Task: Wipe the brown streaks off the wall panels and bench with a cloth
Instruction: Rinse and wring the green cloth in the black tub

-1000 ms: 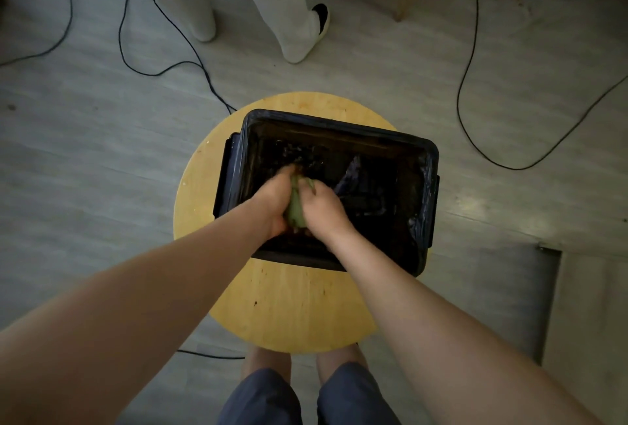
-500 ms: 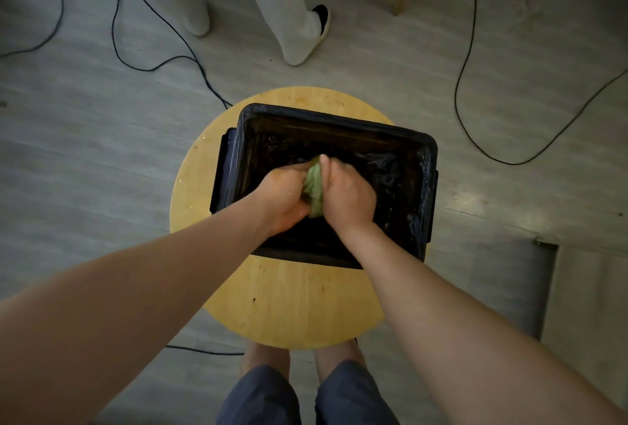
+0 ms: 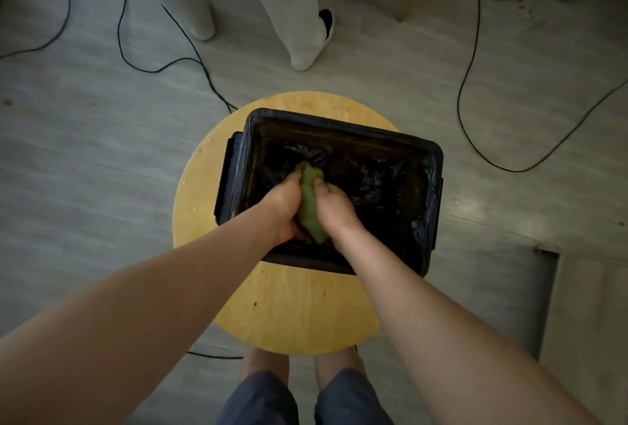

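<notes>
Wringing cloth (image 3: pixel 311 210) now longer over tub (image 3: pixel 339 125)

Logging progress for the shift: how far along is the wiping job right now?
Done: nothing I can confirm; no wall panels or bench are in view. In hand: the left hand and right hand both grip the green cloth over the black lined tub on the round wooden stool, apparently rinsing or wringing it. Left: the wiping itself, as far as this view shows.
</notes>
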Action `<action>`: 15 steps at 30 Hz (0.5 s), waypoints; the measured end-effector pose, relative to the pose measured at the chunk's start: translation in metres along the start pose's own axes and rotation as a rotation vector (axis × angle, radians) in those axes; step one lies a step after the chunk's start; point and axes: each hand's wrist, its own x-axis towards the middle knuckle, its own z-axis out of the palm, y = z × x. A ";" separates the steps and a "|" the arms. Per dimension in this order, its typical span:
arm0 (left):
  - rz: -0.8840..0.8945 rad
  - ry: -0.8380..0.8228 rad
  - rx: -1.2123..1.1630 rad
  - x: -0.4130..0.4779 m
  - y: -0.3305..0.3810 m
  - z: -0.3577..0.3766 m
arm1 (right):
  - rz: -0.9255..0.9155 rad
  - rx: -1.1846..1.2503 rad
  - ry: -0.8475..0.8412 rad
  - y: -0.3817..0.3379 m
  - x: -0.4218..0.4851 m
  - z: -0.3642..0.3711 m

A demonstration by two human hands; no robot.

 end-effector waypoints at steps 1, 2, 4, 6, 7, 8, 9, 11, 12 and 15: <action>-0.010 -0.001 -0.045 0.002 0.000 0.000 | -0.077 0.015 0.007 -0.002 -0.009 0.000; -0.016 -0.012 -0.075 0.004 0.000 -0.001 | -0.157 0.020 0.018 -0.003 -0.019 -0.001; -0.022 -0.038 -0.115 0.004 0.001 -0.001 | -0.338 0.050 0.030 -0.005 -0.041 -0.005; -0.008 -0.066 -0.121 0.002 0.003 0.000 | -0.490 0.035 0.029 -0.006 -0.057 -0.008; 0.018 -0.084 -0.097 0.004 0.003 0.000 | -0.526 0.009 0.026 -0.005 -0.059 -0.008; 0.061 -0.098 -0.017 0.005 0.003 0.001 | -0.529 -0.012 0.028 -0.003 -0.056 -0.008; 0.141 -0.086 0.113 0.002 0.004 0.003 | -0.506 -0.024 0.040 0.000 -0.050 -0.010; 0.307 -0.039 0.363 0.004 0.009 0.002 | -0.430 -0.069 0.126 0.004 -0.032 -0.017; 0.371 0.003 0.476 0.005 0.013 0.001 | -0.395 -0.089 0.196 0.004 -0.025 -0.024; 0.525 0.058 0.791 0.001 0.025 -0.009 | -0.344 -0.010 0.335 0.005 -0.012 -0.050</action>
